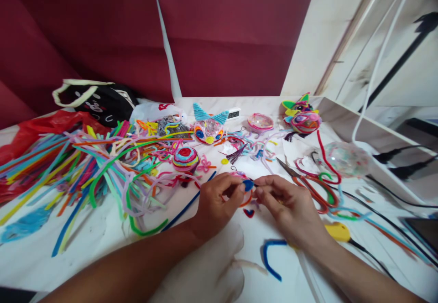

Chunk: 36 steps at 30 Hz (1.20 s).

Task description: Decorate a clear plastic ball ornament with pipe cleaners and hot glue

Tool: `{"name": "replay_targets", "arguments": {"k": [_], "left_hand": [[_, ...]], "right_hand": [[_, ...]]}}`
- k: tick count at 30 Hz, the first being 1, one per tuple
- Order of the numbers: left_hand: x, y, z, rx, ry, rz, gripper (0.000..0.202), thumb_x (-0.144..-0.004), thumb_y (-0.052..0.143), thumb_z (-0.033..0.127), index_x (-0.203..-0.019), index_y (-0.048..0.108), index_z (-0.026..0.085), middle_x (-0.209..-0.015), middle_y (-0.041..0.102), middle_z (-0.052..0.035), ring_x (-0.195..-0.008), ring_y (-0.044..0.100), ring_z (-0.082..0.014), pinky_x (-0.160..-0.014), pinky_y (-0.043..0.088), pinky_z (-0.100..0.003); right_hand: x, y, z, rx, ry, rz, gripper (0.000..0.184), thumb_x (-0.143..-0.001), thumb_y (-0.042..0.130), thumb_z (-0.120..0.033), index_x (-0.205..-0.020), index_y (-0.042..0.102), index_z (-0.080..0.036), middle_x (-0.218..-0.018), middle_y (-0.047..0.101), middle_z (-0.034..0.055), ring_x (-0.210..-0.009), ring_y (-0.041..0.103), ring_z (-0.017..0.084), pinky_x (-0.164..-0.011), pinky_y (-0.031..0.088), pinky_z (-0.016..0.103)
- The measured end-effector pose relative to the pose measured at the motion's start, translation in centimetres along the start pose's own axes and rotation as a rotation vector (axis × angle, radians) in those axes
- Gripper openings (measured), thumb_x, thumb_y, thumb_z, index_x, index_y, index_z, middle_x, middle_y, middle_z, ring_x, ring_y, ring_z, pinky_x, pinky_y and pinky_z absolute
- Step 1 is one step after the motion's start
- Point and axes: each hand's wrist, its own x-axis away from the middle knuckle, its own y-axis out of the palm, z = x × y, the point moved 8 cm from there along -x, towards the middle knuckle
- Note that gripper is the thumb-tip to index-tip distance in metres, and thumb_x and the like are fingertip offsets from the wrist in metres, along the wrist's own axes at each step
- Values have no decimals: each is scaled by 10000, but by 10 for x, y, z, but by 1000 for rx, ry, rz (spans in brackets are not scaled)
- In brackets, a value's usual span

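A small blue coil (248, 185), seemingly of pipe cleaner, is pinched between the thumb and finger of my left hand (219, 200). Just to its right, the fingertips of my right hand (285, 202) close around a tiny dark bit at the coil's edge, too small to name. Below and behind my fingers an orange loop (245, 201) shows in part. On the white tabletop under them lies a small red and blue heart-shaped piece (249, 213). A bent blue pipe cleaner (268, 257) rests nearer to me, and a straight dark blue one (188, 202) lies left of my left hand.
A large heap of coloured pipe cleaners (112, 157) covers the left. Orange-handled scissors (313, 189), a yellow-handled corded tool (338, 232) and a clear dome (345, 158) lie right. Behind stand a blue-eared ornament (209, 127), a pink-rimmed bowl (260, 122) and a green-eared ornament (301, 115).
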Motion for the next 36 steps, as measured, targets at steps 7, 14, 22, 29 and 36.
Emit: {"name": "replay_targets", "arguments": {"k": [7,14,22,29,36], "left_hand": [[6,18,-14,415,-232,-140,200,-875,580,322,-789,615,145,-555,550,28,-462,528,-84,-463,452,-200],[-9,-7,-17,166,-167,3,231,-903,534,354,-935,646,155,-660,627,8,-543,556,-89,-515,447,-193],[-31,-14,-11,-337,40,-178,349,-837,612,379,-1098,618,147,-1059,666,-90,-904,620,-193,-844,497,-325],[-20,2,-35,-546,-86,-487,831,-619,718,608,-1277,508,147,-1323,545,-192,-1216,512,-376,-985,430,-503],[-15,7,-44,-604,-99,-527,818,-561,744,596,-1211,541,142,-1193,623,-191,-1103,586,-390,-889,482,-467]], "right_hand": [[-3,10,-6,-320,27,-95,269,-748,737,-404,-795,661,-150,-606,649,3,-548,559,106,-522,454,221],[-8,-12,-5,-274,82,56,347,-657,802,-448,-786,682,-148,-612,656,17,-500,539,95,-436,390,189],[-12,-27,-10,-260,68,78,302,-730,751,-464,-770,689,-171,-646,662,23,-564,565,110,-529,454,215],[-16,-32,-5,-227,106,79,342,-715,746,-507,-768,683,-175,-651,645,30,-565,545,123,-481,410,226],[-13,-21,1,-175,171,-9,376,-731,722,-529,-773,660,-161,-621,611,4,-469,457,72,-408,326,189]]}}
